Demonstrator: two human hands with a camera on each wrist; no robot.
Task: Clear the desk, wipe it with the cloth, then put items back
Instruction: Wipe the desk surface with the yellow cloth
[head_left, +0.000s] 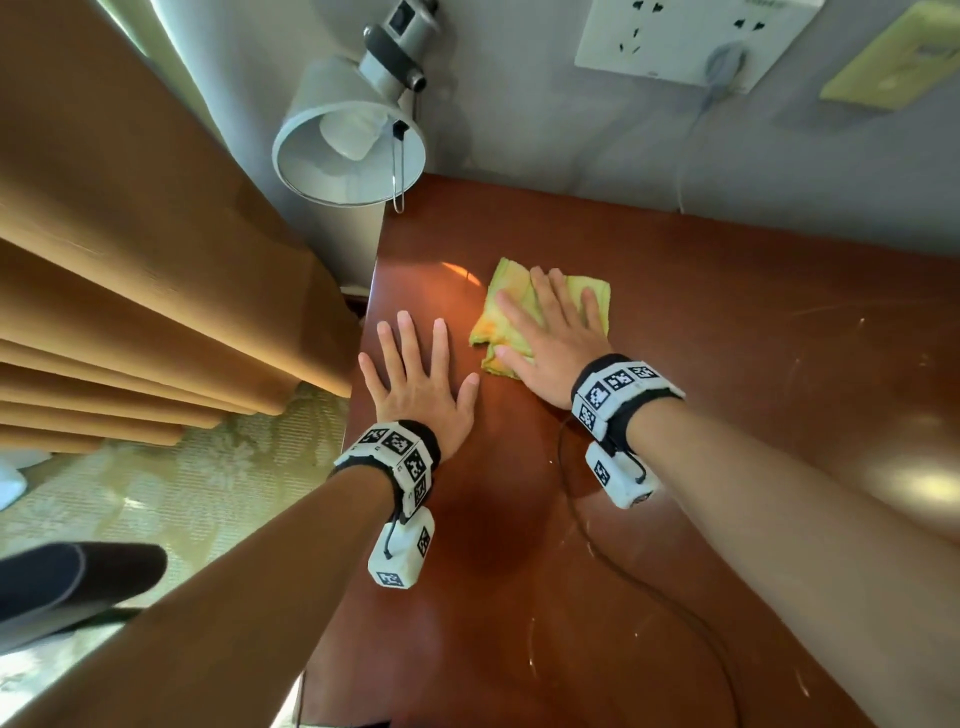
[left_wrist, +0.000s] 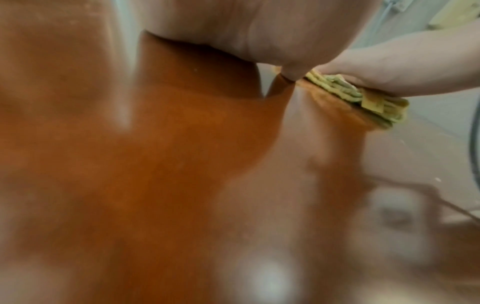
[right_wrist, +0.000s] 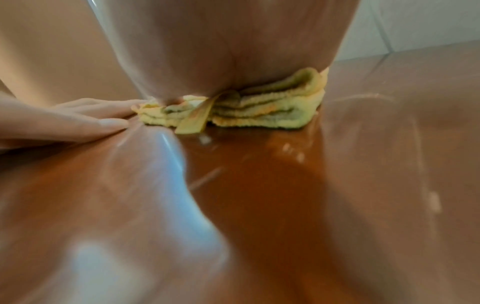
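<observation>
A folded yellow-green cloth (head_left: 506, 306) lies on the glossy reddish-brown desk (head_left: 727, 364), near its back left corner. My right hand (head_left: 550, 332) presses flat on the cloth with straight, spread fingers. The right wrist view shows the cloth (right_wrist: 265, 109) stacked in layers under the palm, a fabric tag hanging at its front. My left hand (head_left: 415, 364) lies flat on the bare desk by the left edge, fingers spread, its thumb just short of the cloth. In the left wrist view the cloth (left_wrist: 363, 96) shows under the right hand (left_wrist: 405, 67).
A white desk lamp (head_left: 353, 140) hangs over the desk's back left corner. A wall socket (head_left: 685, 36) with a plugged cable sits on the grey wall behind. A thin dark cable (head_left: 649, 587) runs across the desk front. Tan curtains (head_left: 130, 260) hang left of the desk.
</observation>
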